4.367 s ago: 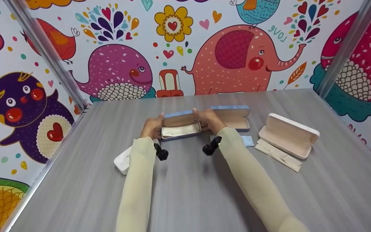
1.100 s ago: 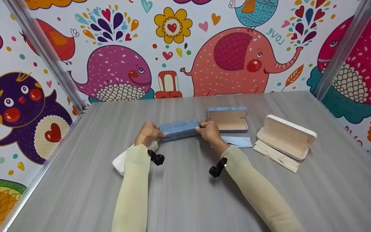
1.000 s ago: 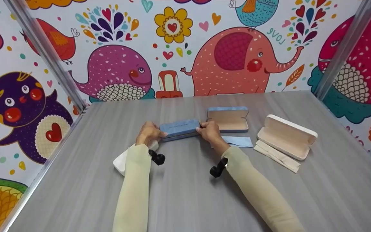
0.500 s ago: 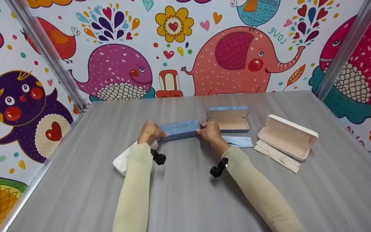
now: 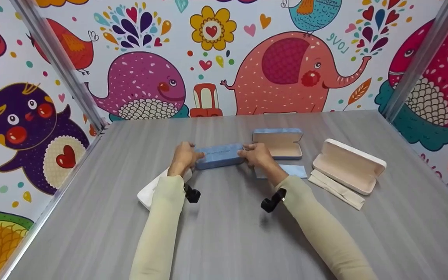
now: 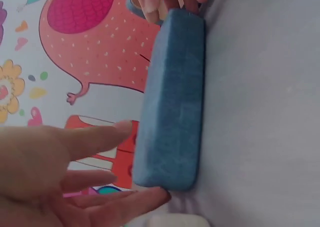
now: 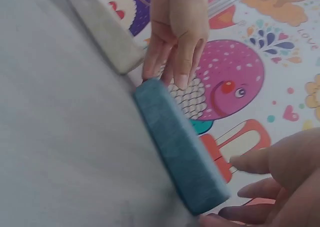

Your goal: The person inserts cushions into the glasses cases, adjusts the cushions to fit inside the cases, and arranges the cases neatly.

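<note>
Blue glasses case, closed, oblong with rounded edges and mottled surface, at the middle of the far half of the grey, wood-grained table; lettering on its lid too small to read. Left hand and right hand, one at each end, fingers nearly straight and slightly spread, fingertips at the case, neither clenched round it. Right, just beyond the right hand: second blue case, open, smooth beige lining, left end partly covered. Nearer: pale blue cloth, partly behind the right wrist. Far right: white case, open, beige-lined; folded cream cloth along its near side. Left: closed white case, partly hidden by the sleeve.
</note>
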`<state>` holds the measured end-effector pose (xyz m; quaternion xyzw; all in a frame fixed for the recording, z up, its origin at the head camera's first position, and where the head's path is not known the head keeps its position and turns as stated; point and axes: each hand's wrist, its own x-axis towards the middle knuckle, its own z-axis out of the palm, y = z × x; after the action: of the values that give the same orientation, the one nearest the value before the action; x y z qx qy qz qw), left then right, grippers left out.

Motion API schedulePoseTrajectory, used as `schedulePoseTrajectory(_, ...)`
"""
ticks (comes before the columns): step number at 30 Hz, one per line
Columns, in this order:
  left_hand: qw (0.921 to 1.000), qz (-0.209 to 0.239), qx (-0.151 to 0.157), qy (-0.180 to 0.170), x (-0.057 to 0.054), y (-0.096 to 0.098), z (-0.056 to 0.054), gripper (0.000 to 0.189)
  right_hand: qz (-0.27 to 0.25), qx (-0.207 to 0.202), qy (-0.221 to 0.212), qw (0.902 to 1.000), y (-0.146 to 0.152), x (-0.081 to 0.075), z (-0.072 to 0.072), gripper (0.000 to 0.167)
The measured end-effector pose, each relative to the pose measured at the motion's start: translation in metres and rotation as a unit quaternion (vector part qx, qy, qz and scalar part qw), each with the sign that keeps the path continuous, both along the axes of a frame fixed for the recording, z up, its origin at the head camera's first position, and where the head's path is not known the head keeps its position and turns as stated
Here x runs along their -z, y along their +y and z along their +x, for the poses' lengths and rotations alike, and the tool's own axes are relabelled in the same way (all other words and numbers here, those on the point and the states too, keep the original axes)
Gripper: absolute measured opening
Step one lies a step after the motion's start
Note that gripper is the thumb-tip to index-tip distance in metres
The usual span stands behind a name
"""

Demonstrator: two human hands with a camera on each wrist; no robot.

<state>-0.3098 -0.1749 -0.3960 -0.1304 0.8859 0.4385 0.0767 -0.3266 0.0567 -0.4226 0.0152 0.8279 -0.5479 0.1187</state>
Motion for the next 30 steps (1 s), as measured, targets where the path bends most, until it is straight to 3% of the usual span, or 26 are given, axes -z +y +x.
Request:
schedulePoseTrajectory(5,0.9982,-0.05,0.001,0.031,-0.01,0.007,0.001,0.057,-0.031,-0.015,-0.017,0.9993,0.016,-0.015,0.0,0.06)
schedulePoseTrajectory(10,0.9981,-0.042,-0.006,0.045,-0.014,0.017,0.004,0.055,-0.041,-0.028,-0.029,0.9983,0.032,-0.023,0.003,0.067)
schedulePoseTrajectory(15,0.9971,0.014,-0.015,0.074,-0.011,0.031,0.008,0.05,-0.058,-0.038,-0.039,0.9968,0.046,-0.027,0.007,0.062)
schedulePoseTrajectory(22,0.9821,0.102,-0.027,0.156,0.001,0.055,0.015,0.037,-0.042,-0.023,-0.023,0.9986,0.066,-0.03,0.013,0.059)
schedulePoseTrajectory(25,0.9793,0.127,-0.025,0.156,0.006,0.066,0.018,0.035,-0.031,-0.024,-0.013,0.9991,0.076,-0.03,0.016,0.058)
schedulePoseTrajectory(30,0.9795,0.164,-0.02,0.115,0.013,0.08,0.021,0.033,-0.013,-0.027,-0.003,0.9995,0.093,-0.029,0.02,0.055)
